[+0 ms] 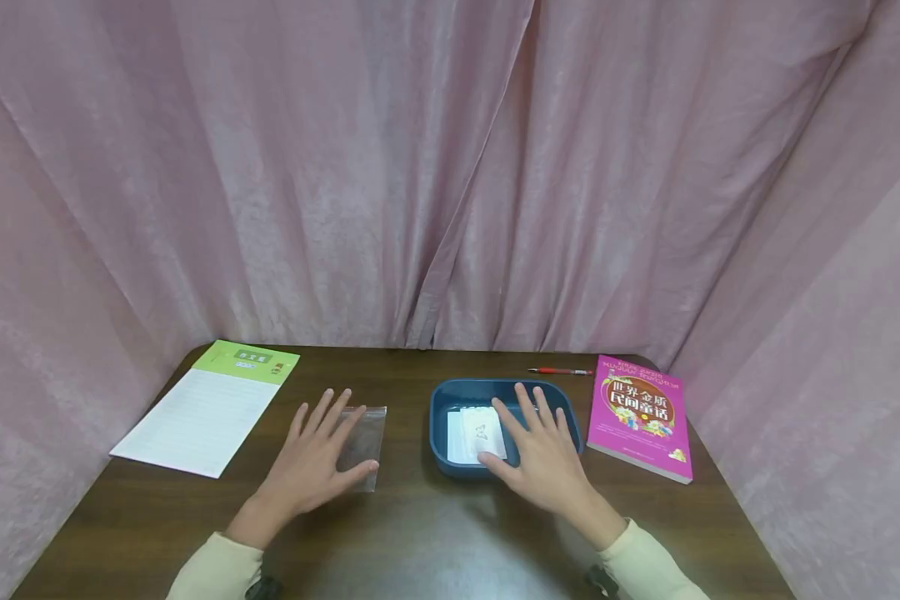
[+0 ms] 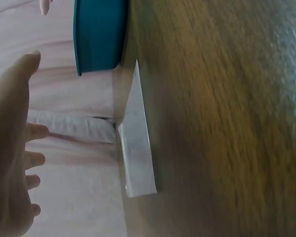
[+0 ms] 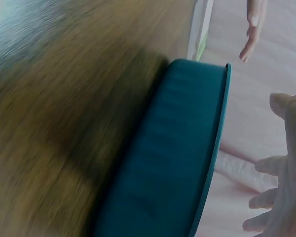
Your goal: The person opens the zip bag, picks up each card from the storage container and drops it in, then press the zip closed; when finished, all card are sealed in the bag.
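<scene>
My left hand (image 1: 309,462) hovers with fingers spread above a clear plastic bag (image 1: 366,442) lying on the table. In the left wrist view the bag (image 2: 137,143) lies apart from the hand (image 2: 10,153). My right hand (image 1: 543,458), fingers also spread, is over the right part of a blue plastic basin (image 1: 450,468). Inside the basin lie white cards or papers (image 1: 465,435), the top one with a dark drawing; the hand hides part of the interior. From the right wrist, the basin's side wall (image 3: 167,148) shows below the raised hand (image 3: 286,182). Neither hand holds anything.
A lined writing pad (image 1: 202,421) with a green header lies at the left. Behind the basin is a red pen (image 1: 562,372), and a magenta book (image 1: 640,417) lies to its right. Pink curtains (image 1: 330,183) enclose the brown wooden table (image 1: 397,542).
</scene>
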Motion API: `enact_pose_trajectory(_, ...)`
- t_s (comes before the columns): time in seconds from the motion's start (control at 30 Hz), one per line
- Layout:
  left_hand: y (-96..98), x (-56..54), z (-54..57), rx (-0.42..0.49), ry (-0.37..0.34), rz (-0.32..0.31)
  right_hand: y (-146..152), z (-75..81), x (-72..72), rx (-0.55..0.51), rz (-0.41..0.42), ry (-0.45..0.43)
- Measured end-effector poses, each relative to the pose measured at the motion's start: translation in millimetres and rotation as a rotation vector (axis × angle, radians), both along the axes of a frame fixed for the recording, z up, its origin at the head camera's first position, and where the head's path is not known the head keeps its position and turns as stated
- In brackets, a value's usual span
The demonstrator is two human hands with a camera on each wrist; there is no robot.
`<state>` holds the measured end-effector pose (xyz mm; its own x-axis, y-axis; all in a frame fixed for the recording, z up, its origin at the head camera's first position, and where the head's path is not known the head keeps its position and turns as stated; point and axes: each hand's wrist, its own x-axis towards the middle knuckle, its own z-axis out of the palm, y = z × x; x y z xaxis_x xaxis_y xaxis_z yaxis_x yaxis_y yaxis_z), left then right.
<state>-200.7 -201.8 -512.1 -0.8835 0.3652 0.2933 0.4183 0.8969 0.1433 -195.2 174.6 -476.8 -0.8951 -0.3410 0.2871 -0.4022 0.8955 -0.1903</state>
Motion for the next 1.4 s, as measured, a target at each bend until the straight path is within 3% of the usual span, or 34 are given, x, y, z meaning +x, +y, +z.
enact_pose_trajectory(0.17,-10.3,-2.3,1.2,0.057,-0.081,0.008,-14,-1.2,-3.3,-0.002,0.046,-0.012)
enact_pose_trajectory(0.47,-27.6,-8.3,4.1,0.247,-0.15,0.006,-42,2.5,-6.4,-0.024,0.143,-0.036)
enact_pose_trajectory(0.77,-54.8,-18.3,1.2,0.364,-0.222,-0.001,-71,4.8,-10.0,-0.103,0.241,-0.06)
enact_pose_trajectory(1.1,-73.1,-30.7,-13.4,0.401,-0.248,0.015,-101,5.4,-18.6,-0.277,0.29,-0.185)
enact_pose_trajectory(1.4,-73.0,-33.8,-8.4,0.42,-0.28,0.024,-127,4.6,-31.0,-0.42,0.309,-0.28)
